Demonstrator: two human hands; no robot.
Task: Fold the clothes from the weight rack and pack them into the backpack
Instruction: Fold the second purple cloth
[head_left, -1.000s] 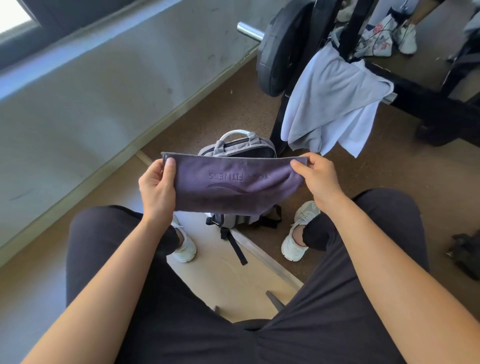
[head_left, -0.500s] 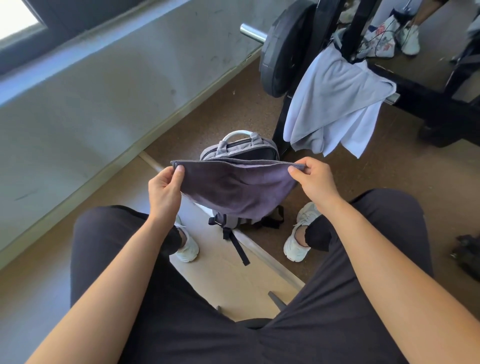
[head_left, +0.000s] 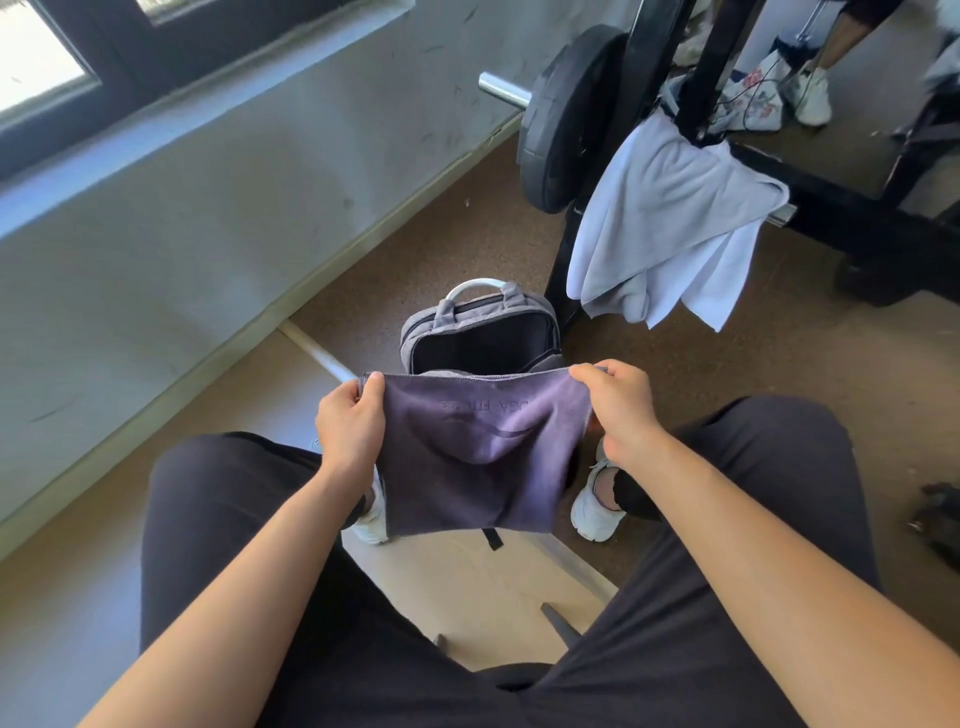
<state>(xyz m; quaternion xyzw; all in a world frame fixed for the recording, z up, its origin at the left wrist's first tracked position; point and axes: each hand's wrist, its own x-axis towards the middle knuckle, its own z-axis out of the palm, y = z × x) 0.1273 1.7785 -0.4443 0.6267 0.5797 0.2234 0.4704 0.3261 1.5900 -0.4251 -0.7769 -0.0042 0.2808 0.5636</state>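
Note:
A folded purple cloth (head_left: 478, 452) with faint embossed lettering hangs between my hands above my knees. My left hand (head_left: 349, 426) pinches its top left corner and my right hand (head_left: 615, 402) pinches its top right corner. Just beyond the cloth, a grey backpack (head_left: 478, 322) stands on the floor between my feet, its main compartment unzipped and dark inside; its lower half is hidden by the cloth. A light grey garment (head_left: 670, 208) and a white one (head_left: 711, 275) under it hang over a bar of the black weight rack (head_left: 831, 202).
A black weight plate (head_left: 558, 124) on a chrome bar stands left of the rack. A grey wall (head_left: 208, 218) runs along the left. Another person's feet in white shoes (head_left: 813, 93) show at the top right. A dark object (head_left: 940, 519) lies at the right edge.
My hands have come closer together and lowered the cloth toward me, so it sags deeper in the middle and the backpack's open mouth now shows above it.

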